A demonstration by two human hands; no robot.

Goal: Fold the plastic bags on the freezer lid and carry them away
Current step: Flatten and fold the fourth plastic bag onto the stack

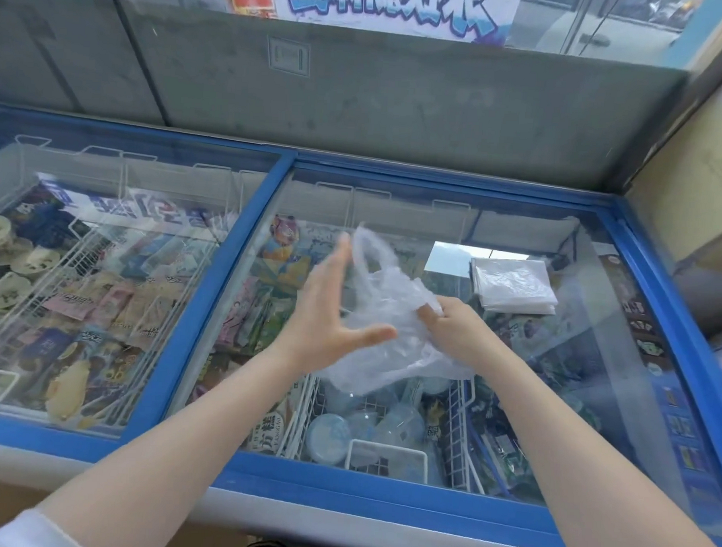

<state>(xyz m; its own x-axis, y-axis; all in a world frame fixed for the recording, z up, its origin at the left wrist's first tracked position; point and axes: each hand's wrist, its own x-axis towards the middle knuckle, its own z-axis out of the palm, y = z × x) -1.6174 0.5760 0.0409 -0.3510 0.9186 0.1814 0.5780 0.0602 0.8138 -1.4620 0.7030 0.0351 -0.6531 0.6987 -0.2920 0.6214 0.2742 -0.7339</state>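
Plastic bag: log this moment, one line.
right hand: pinching loose bag | left hand: open beside | folded stack: on freezer lid

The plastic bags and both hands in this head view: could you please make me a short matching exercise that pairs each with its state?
Column one:
1. left hand
2. right hand
3. loose plastic bag
4. folded bags

Column two:
A. a flat stack on the freezer lid
B. crumpled, held above the lid
C. open, fingers spread
D. closed on the bag

Pairs: 1-C, 2-D, 3-B, 4-A
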